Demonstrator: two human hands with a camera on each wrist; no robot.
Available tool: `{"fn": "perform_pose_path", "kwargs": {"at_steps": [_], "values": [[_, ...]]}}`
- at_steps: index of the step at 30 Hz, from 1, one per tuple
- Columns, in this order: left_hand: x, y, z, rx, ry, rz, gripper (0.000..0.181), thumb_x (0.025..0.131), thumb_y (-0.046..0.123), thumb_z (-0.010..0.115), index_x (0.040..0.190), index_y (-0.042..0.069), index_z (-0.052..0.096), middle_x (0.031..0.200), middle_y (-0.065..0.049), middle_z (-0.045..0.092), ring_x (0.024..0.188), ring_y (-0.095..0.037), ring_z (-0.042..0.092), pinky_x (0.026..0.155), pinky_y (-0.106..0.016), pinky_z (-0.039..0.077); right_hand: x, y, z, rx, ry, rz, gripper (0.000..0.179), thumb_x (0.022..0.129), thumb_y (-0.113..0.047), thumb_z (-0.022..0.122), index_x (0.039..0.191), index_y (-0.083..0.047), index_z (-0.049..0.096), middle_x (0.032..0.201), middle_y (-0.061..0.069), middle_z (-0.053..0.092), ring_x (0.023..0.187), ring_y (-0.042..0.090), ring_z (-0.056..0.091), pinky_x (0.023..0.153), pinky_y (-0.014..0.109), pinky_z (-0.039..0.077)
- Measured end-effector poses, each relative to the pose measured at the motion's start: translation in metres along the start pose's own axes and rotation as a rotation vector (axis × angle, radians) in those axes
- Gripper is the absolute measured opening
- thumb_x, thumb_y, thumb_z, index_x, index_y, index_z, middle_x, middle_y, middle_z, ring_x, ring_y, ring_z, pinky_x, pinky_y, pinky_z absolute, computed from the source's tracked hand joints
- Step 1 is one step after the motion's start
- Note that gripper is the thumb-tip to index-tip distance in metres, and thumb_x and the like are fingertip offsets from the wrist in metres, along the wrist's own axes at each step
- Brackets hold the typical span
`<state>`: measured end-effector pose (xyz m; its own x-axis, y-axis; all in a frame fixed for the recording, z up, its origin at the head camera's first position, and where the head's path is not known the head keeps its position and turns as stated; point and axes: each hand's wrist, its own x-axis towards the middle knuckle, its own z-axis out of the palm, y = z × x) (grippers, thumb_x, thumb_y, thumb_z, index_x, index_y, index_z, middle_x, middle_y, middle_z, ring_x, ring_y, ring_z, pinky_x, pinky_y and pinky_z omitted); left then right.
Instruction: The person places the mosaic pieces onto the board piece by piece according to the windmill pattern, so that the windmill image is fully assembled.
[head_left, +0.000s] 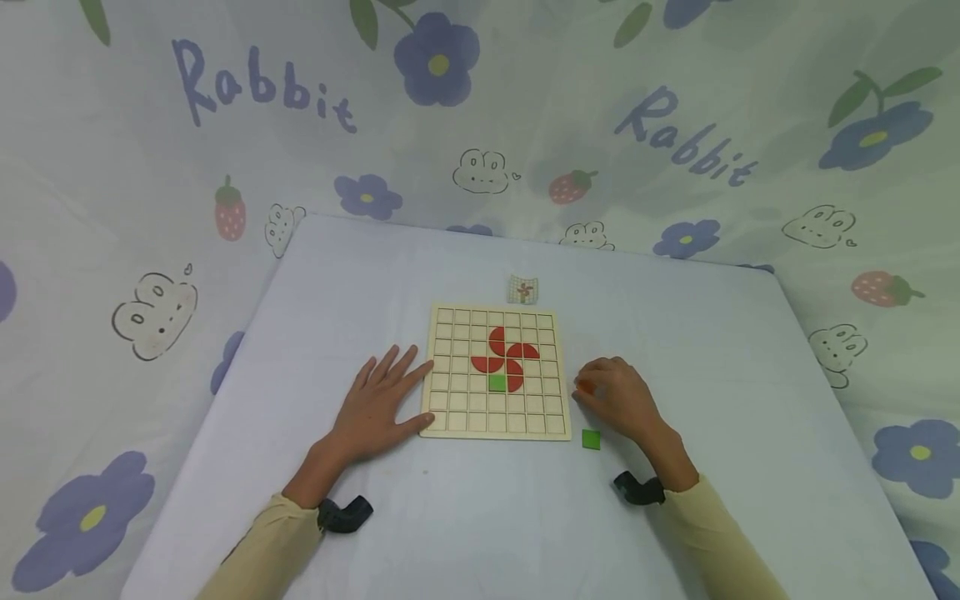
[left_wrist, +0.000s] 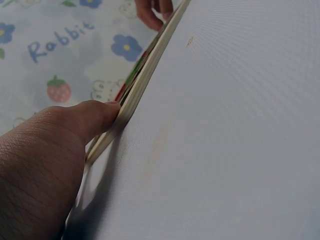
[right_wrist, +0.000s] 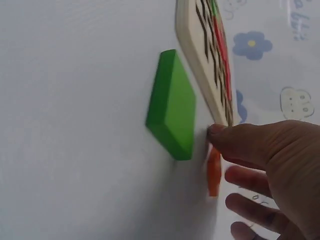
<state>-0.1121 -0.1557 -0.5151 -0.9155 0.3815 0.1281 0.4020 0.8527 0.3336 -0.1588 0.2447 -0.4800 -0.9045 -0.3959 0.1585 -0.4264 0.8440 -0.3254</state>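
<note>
A square wooden grid board (head_left: 534, 423) lies flat on the table, with several red rounded pieces (head_left: 514, 377) forming a pinwheel on it. Below the pinwheel's centre sits one green square (head_left: 497, 382). My left hand (head_left: 375, 412) is spread at the board's left side, its thumb touching the edge in the left wrist view. Just right of the board, my right hand (head_left: 618, 400) pinches a small orange piece (right_wrist: 214, 172) with thumb and fingertips; the fingers partly cover it in the head view. A loose green square tile (right_wrist: 175, 107) lies beside that hand, near the board's lower right corner.
Behind the board's far edge stands a small card (head_left: 523, 290) printed with a grid and a red pinwheel. The table has a white cloth (head_left: 465, 517). A curtain (head_left: 480, 108) printed with flowers, rabbits and strawberries rises behind the table.
</note>
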Motion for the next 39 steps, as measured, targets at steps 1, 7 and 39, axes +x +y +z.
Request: {"fn": "perform_pose_path", "kwargs": {"at_steps": [1, 7, 39], "values": [[0.0, 0.0, 0.0, -0.004, 0.0, 0.001, 0.078, 0.091, 0.065, 0.052, 0.155, 0.024, 0.034, 0.162, -0.005, 0.021, 0.149, -0.029, 0.009, 0.117, -0.052, 0.006, -0.001, 0.0, -0.001, -0.002, -0.008, 0.019, 0.021, 0.076, -0.017, 0.086, 0.094, -0.01, 0.078, 0.106, 0.007, 0.068, 0.095, 0.026, 0.057, 0.077, 0.041, 0.051], [0.0, 0.0, -0.001, -0.016, -0.006, 0.002, 0.078, 0.091, 0.064, 0.052, 0.155, 0.023, 0.034, 0.162, -0.006, 0.021, 0.149, -0.03, 0.009, 0.117, -0.052, 0.006, -0.003, -0.003, -0.01, -0.007, -0.075, 0.124, 0.02, 0.077, -0.014, 0.084, 0.096, -0.011, 0.079, 0.098, 0.004, 0.068, 0.087, 0.023, 0.06, 0.073, 0.041, 0.052], [0.0, -0.001, 0.0, -0.02, -0.003, 0.005, 0.078, 0.091, 0.066, 0.05, 0.155, 0.025, 0.033, 0.162, -0.005, 0.019, 0.149, -0.029, 0.007, 0.117, -0.053, 0.005, 0.027, -0.078, 0.034, 0.157, 0.108, -0.534, 0.005, 0.075, -0.015, 0.079, 0.08, -0.016, 0.078, 0.084, -0.009, 0.07, 0.078, 0.011, 0.055, 0.068, 0.026, 0.045]]}}
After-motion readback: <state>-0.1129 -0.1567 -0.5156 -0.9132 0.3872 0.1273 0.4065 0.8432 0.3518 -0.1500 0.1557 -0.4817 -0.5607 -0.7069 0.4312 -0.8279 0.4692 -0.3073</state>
